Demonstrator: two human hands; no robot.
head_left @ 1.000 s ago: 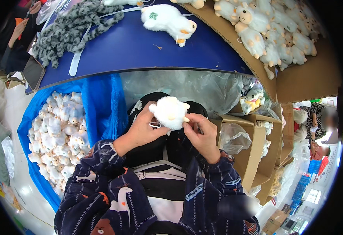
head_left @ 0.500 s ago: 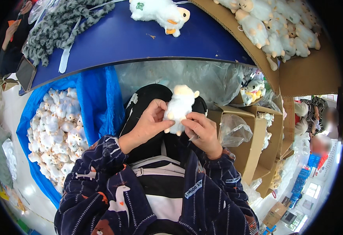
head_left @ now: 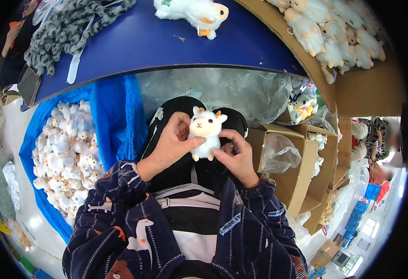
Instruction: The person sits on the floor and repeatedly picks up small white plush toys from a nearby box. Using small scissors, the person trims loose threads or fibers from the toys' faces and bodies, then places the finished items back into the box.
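Observation:
A small white plush sheep (head_left: 205, 135) with a cream muzzle and orange horns is held upright above my lap, its face turned up toward me. My left hand (head_left: 172, 139) grips its left side, the thumb pressed across its chest. On the other side my right hand (head_left: 236, 155) has its fingers closed on the body, thumb low near the feet. Fingers behind the plush are partly hidden. Another white plush sheep (head_left: 192, 14) lies on its side on the blue table (head_left: 176, 53) beyond my knees.
To the left, a blue sack (head_left: 120, 123) stands full of white plush toys (head_left: 64, 153). Grey curly plush (head_left: 59, 39) lies on the table's left. A cardboard box (head_left: 360, 95) of plush sheep is at the far right, with more cartons (head_left: 283, 179) below. A person's hand (head_left: 14, 33) shows far left.
The plush sheep in my hands has turned from looking away to facing me with its horns showing. Both hands have shifted their hold on it.

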